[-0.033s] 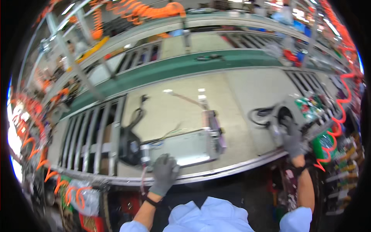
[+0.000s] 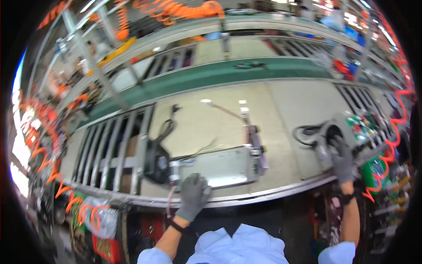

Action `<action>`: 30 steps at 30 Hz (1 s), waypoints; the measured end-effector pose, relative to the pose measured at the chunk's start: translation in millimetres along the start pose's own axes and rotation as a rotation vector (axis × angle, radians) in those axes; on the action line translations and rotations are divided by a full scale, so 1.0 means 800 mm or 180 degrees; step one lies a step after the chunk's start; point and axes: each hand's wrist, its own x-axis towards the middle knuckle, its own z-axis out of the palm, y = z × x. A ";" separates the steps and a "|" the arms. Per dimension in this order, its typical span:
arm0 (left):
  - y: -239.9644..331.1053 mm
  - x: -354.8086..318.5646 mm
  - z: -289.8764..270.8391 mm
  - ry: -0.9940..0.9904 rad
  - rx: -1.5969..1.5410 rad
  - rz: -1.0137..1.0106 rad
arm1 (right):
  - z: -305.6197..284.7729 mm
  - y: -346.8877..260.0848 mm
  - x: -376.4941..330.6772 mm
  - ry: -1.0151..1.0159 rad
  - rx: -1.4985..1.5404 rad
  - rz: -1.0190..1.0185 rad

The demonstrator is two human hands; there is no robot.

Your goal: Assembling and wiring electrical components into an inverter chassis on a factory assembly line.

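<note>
My left hand [image 2: 193,196], in a grey glove, lies with extended fingers over the near left edge of a flat silver metal panel [image 2: 220,169]. Thin wires and a white connector [image 2: 174,170] are at the panel's left end, beside a black power adapter [image 2: 157,165] with a cord. Along its right end is a dark part with a purple edge [image 2: 260,154]. At the far right of the bench my gloved right hand [image 2: 342,163] touches a pale housing with a black round part [image 2: 334,133]. Motion blur hides how its fingers are bent.
Metal rollers [image 2: 115,152] flank the pale bench top [image 2: 202,127] at left. A black cable [image 2: 305,132] and green circuit boards [image 2: 358,125] are near my right hand. Behind runs a green belt [image 2: 202,70]. Orange coiled hoses [image 2: 398,110] hang at both sides.
The whole scene has shifted slightly to the right in the picture. Both hands keep nearly the same places against the panel and the housing.
</note>
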 end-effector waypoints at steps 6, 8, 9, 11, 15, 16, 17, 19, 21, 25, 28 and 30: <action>-0.017 -0.030 -0.008 -0.0399 0.0063 -0.0247 | -0.025 0.116 0.030 0.0325 0.0043 0.0492; -0.017 -0.033 -0.007 -0.0477 -0.0065 -0.0393 | -0.044 0.170 0.054 0.0449 0.0595 0.0859; -0.018 -0.031 -0.006 -0.0382 -0.0114 -0.0431 | -0.059 0.198 0.065 0.0646 0.0592 0.1042; -0.015 -0.025 -0.001 -0.0162 -0.0278 -0.0591 | -0.101 0.250 0.094 0.0697 0.0488 0.1380; -0.020 0.012 0.019 0.0209 -0.0485 -0.1054 | -0.137 0.327 0.129 0.0769 -0.0817 0.0815; -0.020 0.021 0.023 0.0095 -0.0298 -0.1136 | -0.131 0.329 0.122 0.0517 -0.1342 0.0529; -0.022 0.028 0.028 0.0013 -0.0183 -0.1182 | -0.116 0.324 0.113 0.0237 -0.1947 0.0501; -0.024 0.043 0.034 -0.0115 0.0013 -0.1287 | -0.052 0.281 0.059 0.0293 -0.1755 0.0045; -0.029 0.053 0.038 0.0012 0.0271 -0.1278 | 0.009 0.204 -0.012 -0.0051 -0.0682 0.0300; -0.054 0.081 0.045 -0.0106 0.1136 -0.1078 | 0.112 0.026 -0.120 -0.0449 -0.0035 -0.0305; -0.070 0.113 0.052 -0.0312 0.1599 -0.0870 | 0.159 -0.071 -0.160 -0.0596 0.0158 -0.0554; -0.074 0.129 0.048 -0.0308 0.1696 -0.0849 | 0.185 -0.110 -0.175 -0.0686 0.0308 -0.0979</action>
